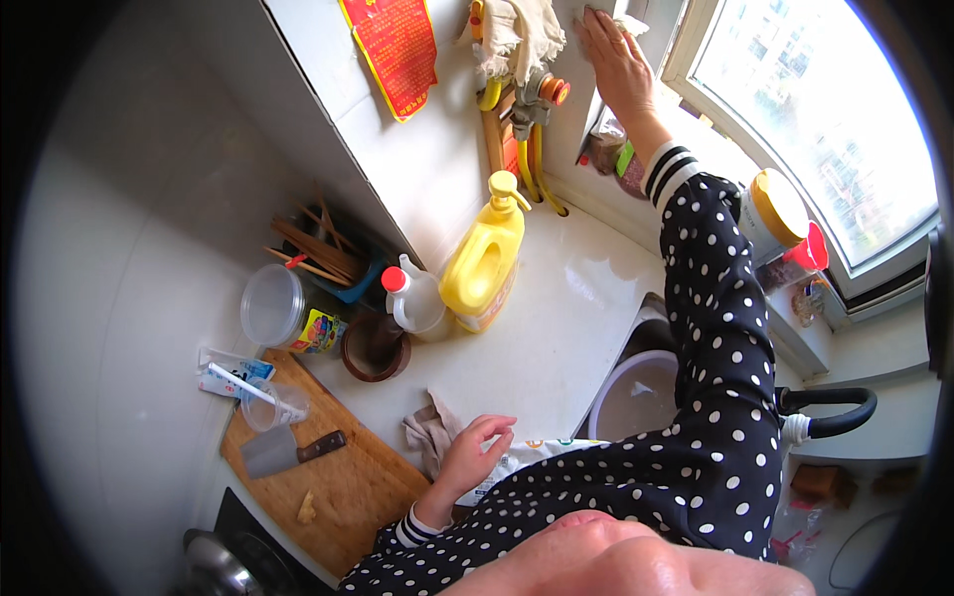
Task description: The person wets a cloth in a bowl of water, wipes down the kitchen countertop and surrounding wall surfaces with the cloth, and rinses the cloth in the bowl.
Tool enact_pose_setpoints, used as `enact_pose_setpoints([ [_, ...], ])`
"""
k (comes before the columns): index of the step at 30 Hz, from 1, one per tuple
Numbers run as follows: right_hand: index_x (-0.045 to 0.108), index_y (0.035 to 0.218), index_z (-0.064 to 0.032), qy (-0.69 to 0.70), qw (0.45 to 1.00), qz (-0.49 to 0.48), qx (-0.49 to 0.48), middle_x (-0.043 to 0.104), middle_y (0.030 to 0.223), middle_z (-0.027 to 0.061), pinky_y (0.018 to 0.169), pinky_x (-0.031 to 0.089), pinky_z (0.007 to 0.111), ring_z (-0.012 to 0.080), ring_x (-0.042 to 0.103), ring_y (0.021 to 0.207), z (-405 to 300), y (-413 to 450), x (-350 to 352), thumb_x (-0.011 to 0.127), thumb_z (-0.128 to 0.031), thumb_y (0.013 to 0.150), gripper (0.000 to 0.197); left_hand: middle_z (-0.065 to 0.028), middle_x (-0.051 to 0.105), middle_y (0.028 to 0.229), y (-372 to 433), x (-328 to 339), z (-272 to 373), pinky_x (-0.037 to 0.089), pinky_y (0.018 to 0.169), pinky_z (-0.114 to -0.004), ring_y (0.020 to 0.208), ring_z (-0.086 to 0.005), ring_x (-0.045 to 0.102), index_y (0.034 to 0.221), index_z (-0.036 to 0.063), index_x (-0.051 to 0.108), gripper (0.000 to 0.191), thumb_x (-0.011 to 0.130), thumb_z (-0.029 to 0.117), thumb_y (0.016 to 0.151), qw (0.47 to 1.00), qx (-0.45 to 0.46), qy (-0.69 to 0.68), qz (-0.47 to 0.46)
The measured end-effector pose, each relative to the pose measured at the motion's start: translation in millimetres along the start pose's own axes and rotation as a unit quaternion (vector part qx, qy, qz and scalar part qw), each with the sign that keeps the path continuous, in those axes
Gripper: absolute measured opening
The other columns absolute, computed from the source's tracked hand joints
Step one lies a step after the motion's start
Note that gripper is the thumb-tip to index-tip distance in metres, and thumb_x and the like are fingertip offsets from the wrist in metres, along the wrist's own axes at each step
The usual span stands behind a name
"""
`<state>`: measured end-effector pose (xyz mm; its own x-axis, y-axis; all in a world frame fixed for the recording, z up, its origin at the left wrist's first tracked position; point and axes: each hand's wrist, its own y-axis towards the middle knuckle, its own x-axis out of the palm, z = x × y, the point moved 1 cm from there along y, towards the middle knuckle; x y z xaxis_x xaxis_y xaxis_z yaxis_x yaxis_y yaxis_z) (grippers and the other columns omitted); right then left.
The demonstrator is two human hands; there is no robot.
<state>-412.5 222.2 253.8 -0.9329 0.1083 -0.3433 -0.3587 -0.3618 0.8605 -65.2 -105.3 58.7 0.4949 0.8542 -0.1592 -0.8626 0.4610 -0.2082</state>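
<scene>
My right hand (617, 71) reaches high beside the window, fingers stretched flat against the white wall edge. A bit of white cloth or paper (632, 25) shows past its fingers, pressed under the palm; most of it is hidden. My left hand (475, 453) hovers low over the counter's front edge with fingers bent and thumb apart, holding nothing. Just beyond it lies a crumpled grey-beige rag (432, 432). A yellow pump bottle (481, 264) stands on the white countertop (555, 320), beside a white jug with a red cap (419, 302).
A cleaver (272, 451) lies on a wooden cutting board (358, 492) at left, near a clear plastic cup (272, 406). A gas valve (533, 100) with yellow hoses is on the wall. Jars, including a yellow-lidded tub (771, 216), line the windowsill. Below my right arm is a pale basin (633, 395).
</scene>
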Motion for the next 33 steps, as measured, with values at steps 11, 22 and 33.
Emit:
enact_pose_setpoints([
  [11,0.045,0.127,-0.0042,-0.045,0.998,0.01,-0.042,0.041,0.133,0.0079,0.107,0.026,0.032,0.0224,0.031,0.128,26,25,14,0.049,-0.013,0.081,0.046,-0.0091,0.059,0.102,-10,-7,3,0.047,0.082,-0.028,0.091,-0.0162,0.059,0.106,0.0023,0.06,0.022,0.057,0.011,0.086,1.0,-0.004,-0.02,-0.004],
  [22,0.045,0.127,-0.0055,-0.209,0.97,-0.012,-0.125,0.04,0.135,0.0059,0.107,0.025,0.033,0.0207,0.03,0.129,43,76,0,0.047,-0.016,0.08,0.048,-0.0086,0.058,0.104,-7,-4,-25,0.046,0.084,-0.027,0.093,-0.0144,0.058,0.108,-0.0002,0.058,0.022,0.055,0.008,0.088,0.995,-0.028,-0.094,-0.02],
  [33,0.047,0.124,-0.005,-0.214,0.954,-0.078,-0.194,0.043,0.13,0.0065,0.104,0.028,0.036,0.0221,0.035,0.125,48,84,-14,0.048,-0.019,0.081,0.045,-0.0094,0.059,0.104,-16,-9,-22,0.047,0.084,-0.028,0.094,-0.016,0.059,0.107,0.0002,0.059,0.022,0.056,0.01,0.087,0.991,-0.016,-0.131,0.01],
])
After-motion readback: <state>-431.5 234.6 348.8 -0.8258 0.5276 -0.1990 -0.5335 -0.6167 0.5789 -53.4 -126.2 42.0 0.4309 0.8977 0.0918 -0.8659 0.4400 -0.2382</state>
